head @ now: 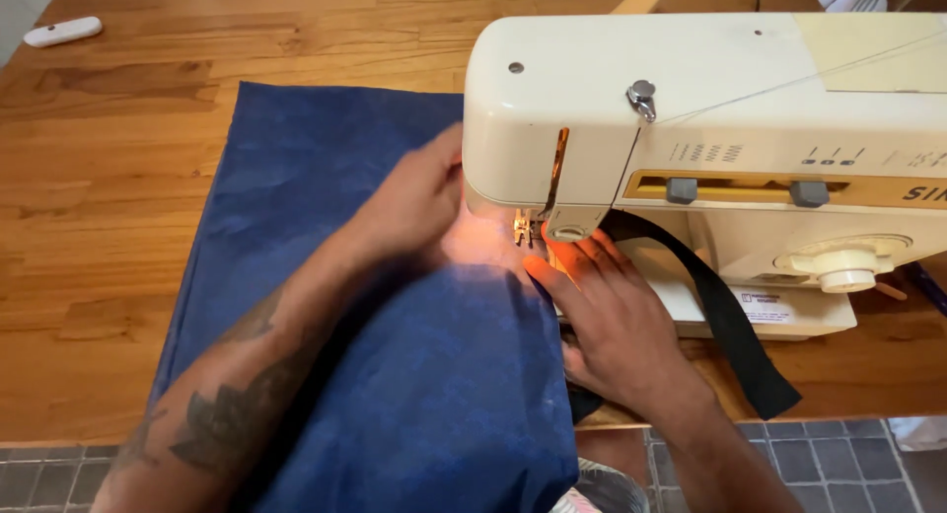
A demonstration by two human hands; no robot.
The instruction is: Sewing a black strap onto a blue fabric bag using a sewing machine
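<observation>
A cream sewing machine (730,109) stands on a wooden table (109,227). A dark blue cloth (326,158) lies across the table and hangs over its near edge. My left hand (419,202) presses flat on the cloth just left of the needle and presser foot (523,227). My right hand (602,306) rests flat on the cloth's right edge, fingertips close to the presser foot, lit by the machine's lamp. A black strap (730,326) runs from under the machine arm, past my right hand, over the table edge.
A small white oblong device (62,32) lies at the table's far left corner. Grey floor tiles (829,464) show below the table's near edge. A thin thread (789,84) runs across the top of the machine.
</observation>
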